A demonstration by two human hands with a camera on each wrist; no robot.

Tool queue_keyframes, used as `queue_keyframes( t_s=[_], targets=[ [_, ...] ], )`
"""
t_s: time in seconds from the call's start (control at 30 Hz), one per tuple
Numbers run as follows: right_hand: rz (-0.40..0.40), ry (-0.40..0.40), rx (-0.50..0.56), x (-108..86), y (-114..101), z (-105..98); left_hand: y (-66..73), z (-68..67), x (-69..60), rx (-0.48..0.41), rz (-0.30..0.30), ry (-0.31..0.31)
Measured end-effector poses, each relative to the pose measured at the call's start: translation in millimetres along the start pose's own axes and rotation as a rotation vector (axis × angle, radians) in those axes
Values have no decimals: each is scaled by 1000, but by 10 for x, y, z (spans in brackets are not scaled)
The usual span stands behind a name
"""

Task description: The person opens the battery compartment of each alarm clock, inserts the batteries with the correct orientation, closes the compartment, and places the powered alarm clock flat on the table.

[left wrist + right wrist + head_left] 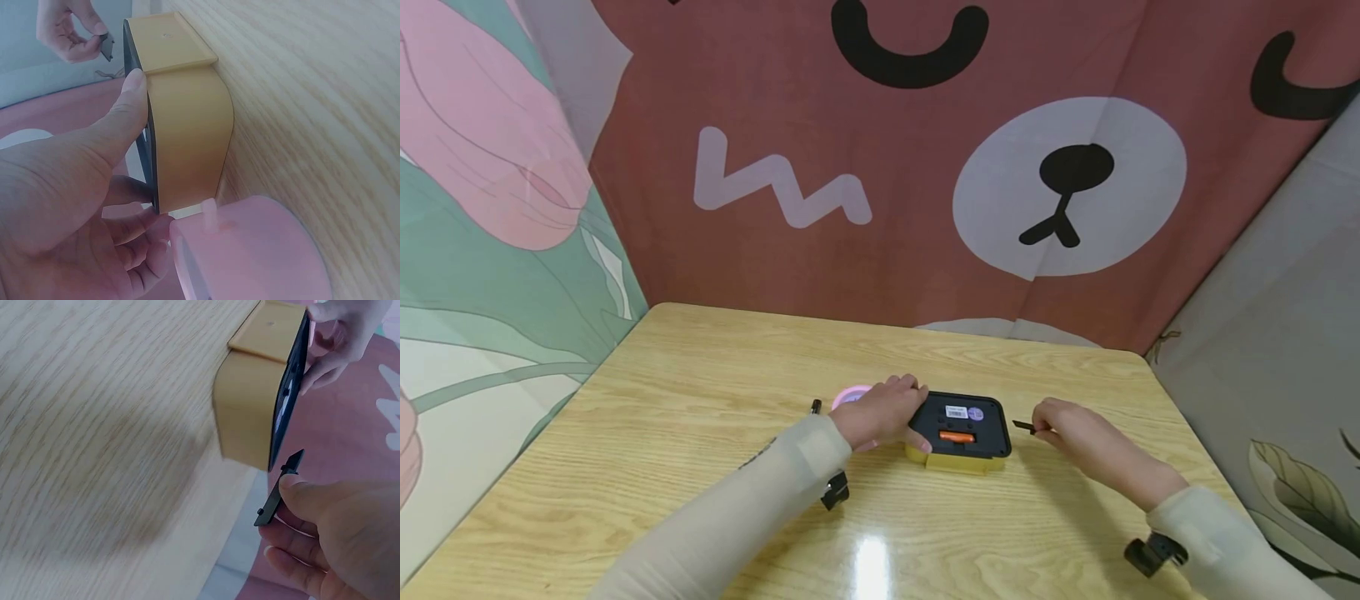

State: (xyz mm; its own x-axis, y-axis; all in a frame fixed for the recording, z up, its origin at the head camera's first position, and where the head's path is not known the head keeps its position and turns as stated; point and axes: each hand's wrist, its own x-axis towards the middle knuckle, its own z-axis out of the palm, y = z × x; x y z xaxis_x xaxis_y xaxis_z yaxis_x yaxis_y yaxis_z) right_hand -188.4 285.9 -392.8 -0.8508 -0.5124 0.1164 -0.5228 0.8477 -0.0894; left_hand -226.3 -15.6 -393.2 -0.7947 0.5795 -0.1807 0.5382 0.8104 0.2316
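Right fingers (pixel 294 540) pinch one black piece (pixel 273 502); left fingers (pixel 128 190) hold one yellow box (pixel 190 134).

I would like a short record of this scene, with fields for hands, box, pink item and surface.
left hand: grips box at its left end
right hand: pinches black cover, apart from box
box: yellow sides, black top; orange piece in recess
pink item: left of box
surface: wooden table

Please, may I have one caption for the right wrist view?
Right hand pinching small black piece; left hand on yellow box.
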Motion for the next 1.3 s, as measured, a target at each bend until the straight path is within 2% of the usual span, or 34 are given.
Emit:
queue_keyframes(
  t_s=[0.5, 0.9, 1.3],
  targets=[
    [-43, -38, -21, 97, -247, -52, -6, -10, -4, 2, 3, -2],
    [-99, -50, -19, 161, -416, -3, -25, 13, 4, 0, -1, -1],
    [-117, -84, -31, 281, -637, 52, -14, -2, 3, 27, -18, -20]
  ],
)
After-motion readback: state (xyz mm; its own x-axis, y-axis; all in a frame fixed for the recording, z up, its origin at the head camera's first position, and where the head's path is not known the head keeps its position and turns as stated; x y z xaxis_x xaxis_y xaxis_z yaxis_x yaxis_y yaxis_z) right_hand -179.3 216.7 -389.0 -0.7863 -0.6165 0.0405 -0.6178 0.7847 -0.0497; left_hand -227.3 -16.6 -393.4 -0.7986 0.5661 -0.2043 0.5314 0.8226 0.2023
